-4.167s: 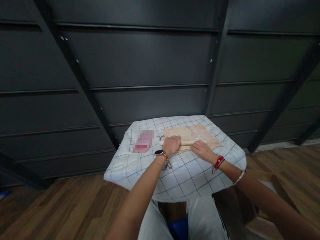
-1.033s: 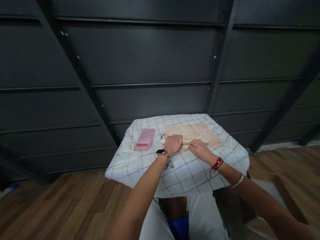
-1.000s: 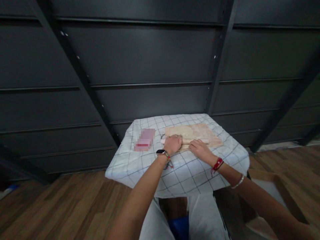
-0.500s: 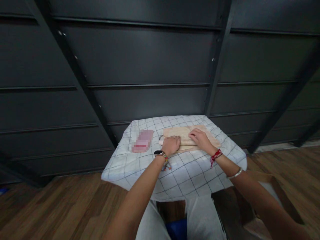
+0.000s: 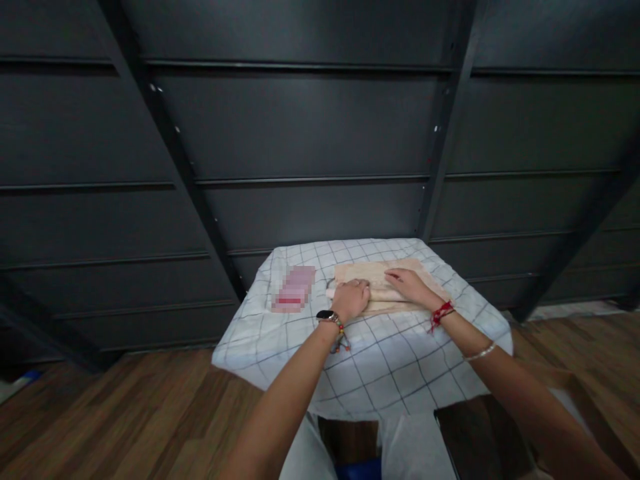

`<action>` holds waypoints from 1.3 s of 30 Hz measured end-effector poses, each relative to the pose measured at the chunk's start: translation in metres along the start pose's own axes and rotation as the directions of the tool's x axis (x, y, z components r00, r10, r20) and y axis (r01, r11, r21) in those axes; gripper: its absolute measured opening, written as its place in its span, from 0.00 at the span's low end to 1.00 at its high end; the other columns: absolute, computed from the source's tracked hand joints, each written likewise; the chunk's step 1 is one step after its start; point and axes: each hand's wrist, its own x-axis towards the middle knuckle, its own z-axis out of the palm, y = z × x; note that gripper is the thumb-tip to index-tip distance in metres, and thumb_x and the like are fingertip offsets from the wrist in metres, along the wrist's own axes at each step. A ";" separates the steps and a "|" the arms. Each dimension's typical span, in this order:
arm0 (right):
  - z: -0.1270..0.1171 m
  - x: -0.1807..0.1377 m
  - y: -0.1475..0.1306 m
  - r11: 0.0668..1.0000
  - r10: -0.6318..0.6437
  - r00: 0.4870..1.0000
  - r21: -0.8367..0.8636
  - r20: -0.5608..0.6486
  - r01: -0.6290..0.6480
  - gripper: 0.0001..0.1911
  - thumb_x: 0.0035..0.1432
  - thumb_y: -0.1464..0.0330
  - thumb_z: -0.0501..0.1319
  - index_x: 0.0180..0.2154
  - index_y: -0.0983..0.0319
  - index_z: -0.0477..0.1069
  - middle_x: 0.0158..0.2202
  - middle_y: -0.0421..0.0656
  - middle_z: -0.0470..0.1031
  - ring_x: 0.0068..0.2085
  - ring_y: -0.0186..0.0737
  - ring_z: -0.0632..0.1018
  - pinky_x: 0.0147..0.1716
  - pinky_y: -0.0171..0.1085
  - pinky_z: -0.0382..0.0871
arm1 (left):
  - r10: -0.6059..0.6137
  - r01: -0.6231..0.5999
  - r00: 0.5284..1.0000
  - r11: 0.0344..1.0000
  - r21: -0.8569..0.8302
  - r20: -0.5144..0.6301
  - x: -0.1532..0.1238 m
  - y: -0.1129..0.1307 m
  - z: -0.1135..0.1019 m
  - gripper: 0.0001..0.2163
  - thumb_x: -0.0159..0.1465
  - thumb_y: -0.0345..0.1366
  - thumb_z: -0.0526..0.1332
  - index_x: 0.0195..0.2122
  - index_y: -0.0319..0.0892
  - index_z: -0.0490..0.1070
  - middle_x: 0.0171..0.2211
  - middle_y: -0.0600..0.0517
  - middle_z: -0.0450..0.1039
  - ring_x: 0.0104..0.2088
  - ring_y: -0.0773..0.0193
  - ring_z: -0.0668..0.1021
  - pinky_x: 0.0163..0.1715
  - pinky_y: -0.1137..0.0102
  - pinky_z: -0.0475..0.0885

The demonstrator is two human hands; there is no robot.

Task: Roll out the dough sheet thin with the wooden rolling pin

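A beige cloth [image 5: 370, 271] lies on the table, with a rolled or folded band [image 5: 390, 294] running along its near side. My left hand [image 5: 351, 299] is closed over the left part of this band, fingers bent round it and pressing down. To its right, my right hand [image 5: 411, 285] rests low on the cloth with its fingers stretched out to the left, holding nothing that I can see. Its palm covers part of the band. At the band's left end a pale tip and a thin dark loop [image 5: 330, 284] stick out, too small to name.
The small table has a white checked tablecloth [image 5: 370, 367]. Left of the cloth lies a pinkish, blurred-out rectangular object [image 5: 297, 287]. A dark panelled metal wall [image 5: 310, 127] stands right behind the table. An open box [image 5: 575, 393] sits on the wooden floor [image 5: 165, 413] at right.
My right hand has gone from a pinch at the cloth to fingers stretched out over it. The left hand stays on the band. The view has shifted slightly.
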 end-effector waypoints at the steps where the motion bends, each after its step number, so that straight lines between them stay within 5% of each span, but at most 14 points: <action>1: -0.001 -0.010 -0.002 0.997 -0.005 1.000 -0.075 0.013 0.006 0.19 0.66 0.65 0.49 0.46 0.67 0.75 0.46 0.52 0.77 0.46 0.45 0.76 0.46 0.39 0.67 | 0.000 0.000 1.000 1.000 0.002 -0.010 0.000 0.000 0.001 0.18 0.71 0.35 0.41 0.53 0.41 0.66 0.51 0.47 0.72 0.52 0.59 0.73 0.48 0.63 0.66; 7: -0.001 -0.020 -0.008 0.891 0.045 0.997 -0.453 0.068 -0.010 0.24 0.69 0.60 0.44 0.55 0.67 0.67 0.53 0.56 0.72 0.56 0.49 0.70 0.52 0.47 0.61 | -0.078 0.080 0.994 0.997 0.020 -0.073 0.022 -0.005 0.009 0.21 0.71 0.38 0.41 0.63 0.37 0.56 0.55 0.43 0.69 0.50 0.56 0.74 0.48 0.63 0.67; 12: 0.006 0.030 0.015 0.872 0.133 0.986 -0.484 0.097 -0.070 0.26 0.71 0.62 0.37 0.51 0.63 0.69 0.50 0.52 0.75 0.53 0.45 0.72 0.49 0.42 0.64 | -0.177 0.181 0.982 0.983 0.044 -0.071 0.070 -0.022 0.013 0.23 0.71 0.39 0.41 0.63 0.35 0.55 0.52 0.40 0.71 0.50 0.53 0.75 0.47 0.62 0.67; 22: 0.026 0.105 0.066 0.840 0.086 0.968 -0.540 0.237 0.058 0.24 0.71 0.66 0.37 0.49 0.66 0.69 0.47 0.54 0.76 0.49 0.44 0.75 0.46 0.39 0.66 | -0.203 0.210 0.972 0.976 0.049 -0.120 0.142 -0.056 0.011 0.19 0.71 0.36 0.41 0.54 0.36 0.65 0.45 0.42 0.76 0.45 0.57 0.77 0.44 0.66 0.68; 31: 0.026 0.071 0.052 0.847 -0.133 0.944 -0.461 0.302 0.266 0.19 0.68 0.72 0.44 0.47 0.68 0.71 0.47 0.55 0.75 0.50 0.45 0.73 0.51 0.41 0.63 | -0.025 0.024 0.987 1.000 0.009 0.158 0.119 -0.050 0.015 0.18 0.70 0.36 0.43 0.53 0.38 0.66 0.52 0.42 0.71 0.52 0.55 0.73 0.49 0.61 0.67; 39: 0.021 0.052 0.034 0.915 0.001 0.981 -0.396 0.193 0.077 0.21 0.68 0.68 0.42 0.46 0.64 0.72 0.49 0.52 0.74 0.53 0.45 0.71 0.53 0.44 0.63 | -0.004 0.010 0.984 0.999 -0.031 0.177 0.099 -0.038 0.007 0.18 0.69 0.34 0.41 0.53 0.41 0.65 0.58 0.44 0.66 0.58 0.55 0.67 0.56 0.49 0.58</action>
